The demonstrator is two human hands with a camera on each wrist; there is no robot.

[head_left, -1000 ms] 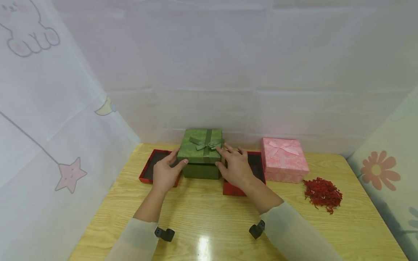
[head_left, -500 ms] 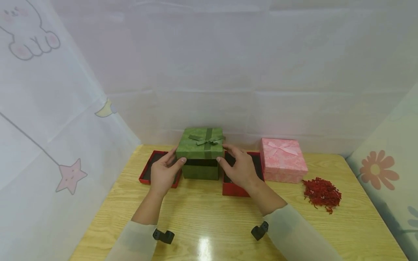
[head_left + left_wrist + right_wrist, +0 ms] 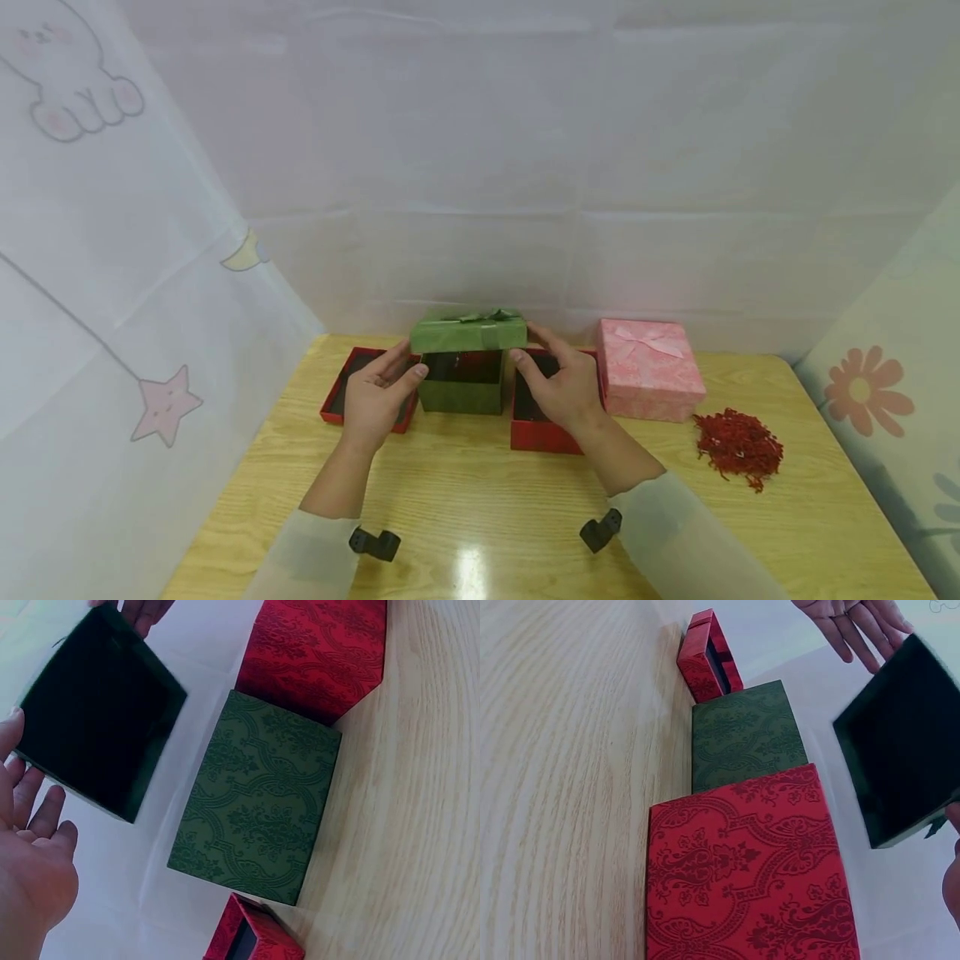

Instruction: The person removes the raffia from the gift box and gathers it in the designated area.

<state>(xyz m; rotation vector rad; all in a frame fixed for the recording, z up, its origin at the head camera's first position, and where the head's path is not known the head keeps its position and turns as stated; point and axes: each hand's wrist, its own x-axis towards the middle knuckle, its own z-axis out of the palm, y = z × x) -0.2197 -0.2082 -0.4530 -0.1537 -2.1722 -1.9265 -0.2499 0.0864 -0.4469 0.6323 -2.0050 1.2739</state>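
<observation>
Both hands grip a green lid (image 3: pixel 467 336) with a green ribbon bow on top. The left hand (image 3: pixel 375 404) holds its left side and the right hand (image 3: pixel 561 385) its right side, thumbs toward the front. Raised above the green box (image 3: pixel 461 398), the lid tilts with its front edge up, and its dark inside faces the wrist cameras. Below it, the box's dark interior shows a reddish patch. In the left wrist view, the left thumb and fingers lie along one edge of the lid. The right wrist view shows the right hand only partly, at the edge.
Left of the green box lies a shallow red lid (image 3: pixel 332 413), dark inside. A red box (image 3: pixel 546 437) with a dark interior stands close on the right. Beyond it are a pink box (image 3: pixel 652 375) with a bow and a pile of red shredded paper (image 3: pixel 741 446) on the wooden table (image 3: pixel 465 500).
Both hands have lifted the green lid off the green box and tipped its front edge up. The box's interior now shows. The other things stay where they were.
</observation>
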